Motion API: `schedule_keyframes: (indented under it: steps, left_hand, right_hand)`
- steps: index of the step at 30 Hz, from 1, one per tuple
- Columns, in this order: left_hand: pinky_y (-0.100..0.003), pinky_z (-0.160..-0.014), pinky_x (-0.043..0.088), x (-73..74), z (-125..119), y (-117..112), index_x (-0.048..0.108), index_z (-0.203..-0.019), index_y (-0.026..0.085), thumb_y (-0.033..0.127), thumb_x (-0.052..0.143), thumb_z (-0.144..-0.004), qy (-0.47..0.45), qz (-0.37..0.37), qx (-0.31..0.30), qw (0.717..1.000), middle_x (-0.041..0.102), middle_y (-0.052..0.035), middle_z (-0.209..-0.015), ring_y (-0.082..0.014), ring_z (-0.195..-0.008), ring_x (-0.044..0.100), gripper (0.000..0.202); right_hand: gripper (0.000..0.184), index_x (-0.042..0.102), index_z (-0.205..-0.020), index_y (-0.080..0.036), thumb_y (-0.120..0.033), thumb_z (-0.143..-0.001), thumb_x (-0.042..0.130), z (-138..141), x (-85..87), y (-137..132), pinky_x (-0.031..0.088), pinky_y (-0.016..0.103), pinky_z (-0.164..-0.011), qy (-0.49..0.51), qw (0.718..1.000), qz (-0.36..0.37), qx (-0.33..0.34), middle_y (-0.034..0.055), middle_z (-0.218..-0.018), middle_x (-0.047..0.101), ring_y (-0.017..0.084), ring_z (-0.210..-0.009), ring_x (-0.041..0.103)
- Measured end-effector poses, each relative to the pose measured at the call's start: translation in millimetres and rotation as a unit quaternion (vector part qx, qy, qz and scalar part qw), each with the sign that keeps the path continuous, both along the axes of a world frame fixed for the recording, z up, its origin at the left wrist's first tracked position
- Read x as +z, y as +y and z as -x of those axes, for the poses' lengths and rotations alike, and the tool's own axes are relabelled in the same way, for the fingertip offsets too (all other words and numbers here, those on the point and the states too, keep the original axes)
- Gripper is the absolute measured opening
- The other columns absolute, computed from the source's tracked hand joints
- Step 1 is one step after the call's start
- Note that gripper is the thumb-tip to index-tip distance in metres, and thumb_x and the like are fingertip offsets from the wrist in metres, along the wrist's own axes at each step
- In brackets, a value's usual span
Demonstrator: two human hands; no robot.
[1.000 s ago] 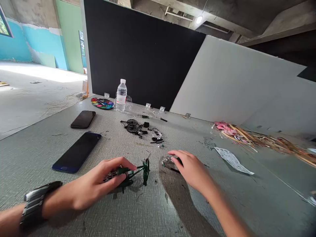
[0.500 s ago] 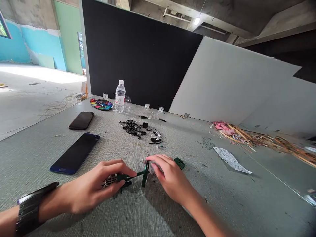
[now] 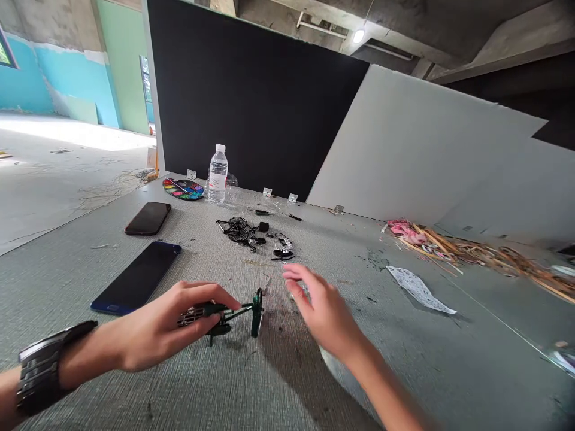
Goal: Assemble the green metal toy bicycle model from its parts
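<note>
My left hand (image 3: 179,326) pinches a green miniature bicycle frame (image 3: 245,309) between thumb and fingers. A slatted rack shows at its rear, and an upright dark green part (image 3: 257,314) stands at its front end. To the right, my right hand (image 3: 321,305) hovers apart from the frame, its thumb and fingers parted and a little blurred. Just beyond those fingertips lie small black and silver parts (image 3: 283,246). Black spoked wheels (image 3: 238,230) rest farther back on the table, with a small black box-shaped piece (image 3: 263,227) beside them.
Two phones, a blue one (image 3: 137,278) and a black one (image 3: 149,218), lie at left. Behind are a paint palette (image 3: 183,189) and a water bottle (image 3: 218,176). A printed sheet (image 3: 420,290) lies at right, before a pile of wooden strips (image 3: 476,257). A black panel (image 3: 265,102) stands behind.
My right hand has come off the front of the green frame and moved right and slightly away. My left hand has shifted slightly left, still gripping the frame.
</note>
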State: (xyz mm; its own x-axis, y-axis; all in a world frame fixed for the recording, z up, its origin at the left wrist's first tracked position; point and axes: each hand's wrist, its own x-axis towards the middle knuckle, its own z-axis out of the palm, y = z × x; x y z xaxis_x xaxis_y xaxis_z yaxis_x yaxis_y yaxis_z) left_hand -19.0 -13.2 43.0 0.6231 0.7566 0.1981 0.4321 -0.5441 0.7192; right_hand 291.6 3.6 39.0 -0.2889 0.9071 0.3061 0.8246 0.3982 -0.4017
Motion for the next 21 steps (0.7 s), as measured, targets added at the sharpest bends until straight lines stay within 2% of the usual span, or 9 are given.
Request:
schedule_keyframes:
  steps: [1, 3, 5, 9, 11, 15, 21]
  left_hand:
    - [-0.038, -0.095, 0.054, 0.2, -0.4, -0.5, 0.068, -0.126, 0.028, 0.036, 0.051, -0.106, -0.005, -0.006, -0.001, 1.0, 0.074, -0.0053, -0.118, -0.0269, -0.106, 0.068, 0.027]
    - [-0.038, -0.094, 0.055, 0.0, -1.3, -1.4, 0.069, -0.125, 0.027, 0.035, 0.051, -0.106, -0.01, -0.01, -0.005, 1.0, 0.075, -0.0058, -0.117, -0.0266, -0.105, 0.069, 0.028]
    - [-0.039, -0.095, 0.056, -1.1, -1.9, -1.8, 0.069, -0.125, 0.026, 0.034, 0.05, -0.106, -0.013, -0.009, -0.003, 1.0, 0.075, -0.0066, -0.118, -0.0274, -0.107, 0.069, 0.028]
    - [-0.041, -0.097, 0.055, -3.4, -1.4, -1.5, 0.069, -0.127, 0.025, 0.035, 0.05, -0.106, -0.014, -0.007, 0.003, 1.0, 0.074, -0.0073, -0.122, -0.0284, -0.111, 0.068, 0.03]
    - [-0.041, -0.096, 0.056, -3.1, -0.8, -1.0, 0.069, -0.126, 0.025, 0.034, 0.049, -0.106, -0.015, -0.008, -0.001, 1.0, 0.075, -0.0075, -0.12, -0.028, -0.109, 0.068, 0.03]
    - [-0.039, -0.093, 0.056, -0.2, -2.0, -2.3, 0.067, -0.125, 0.025, 0.031, 0.048, -0.106, -0.025, -0.011, -0.014, 1.0, 0.074, -0.0071, -0.119, -0.0271, -0.107, 0.069, 0.028]
    - [-0.036, -0.09, 0.056, 1.7, -13.6, -16.8, 0.064, -0.125, 0.025, 0.017, 0.05, -0.101, -0.021, -0.008, -0.068, 0.997, 0.073, -0.0054, -0.113, -0.0244, -0.101, 0.07, 0.029]
  right_hand:
    - [0.033, 0.062, -0.13, -0.025, -0.035, -0.109, 0.04, -5.3, 1.3, 6.9, 0.058, 0.04, -0.089, -0.027, 0.998, -0.033, -0.041, 0.0089, -0.122, 0.076, 0.025, -0.107, 0.073]
    - [0.033, 0.065, -0.126, -0.022, -0.028, -0.107, 0.038, -15.3, 1.1, 22.7, 0.058, 0.044, -0.086, -0.047, 0.996, -0.046, -0.064, 0.0122, -0.121, 0.076, 0.028, -0.106, 0.073]
    - [0.033, 0.067, -0.124, -0.021, -0.021, -0.104, 0.041, -21.4, -3.7, 39.5, 0.057, 0.044, -0.087, -0.072, 0.995, -0.041, -0.054, 0.0123, -0.121, 0.076, 0.029, -0.106, 0.073]
    - [0.037, 0.071, -0.125, -0.022, -0.011, -0.098, 0.047, -20.2, -18.8, 68.1, 0.054, 0.039, -0.096, -0.12, 0.992, -0.035, 0.008, 0.0096, -0.128, 0.074, 0.024, -0.112, 0.071]
    - [0.034, 0.074, -0.119, -0.023, -0.011, -0.097, 0.051, -16.7, -23.2, 76.8, 0.052, 0.039, -0.095, -0.139, 0.989, -0.036, 0.03, 0.0083, -0.123, 0.076, 0.023, -0.109, 0.071]
    - [0.025, 0.078, -0.106, -0.025, -0.014, -0.097, 0.057, -13.2, -24.4, 81.9, 0.048, 0.044, -0.092, -0.167, 0.984, -0.048, 0.042, 0.0074, -0.111, 0.08, 0.027, -0.106, 0.069]
    - [0.021, 0.076, -0.1, -0.026, -0.02, -0.101, 0.056, -15.3, -29.8, 74.4, 0.043, 0.042, -0.089, -0.173, 0.982, -0.063, 0.049, 0.0062, -0.101, 0.08, 0.026, -0.1, 0.068]
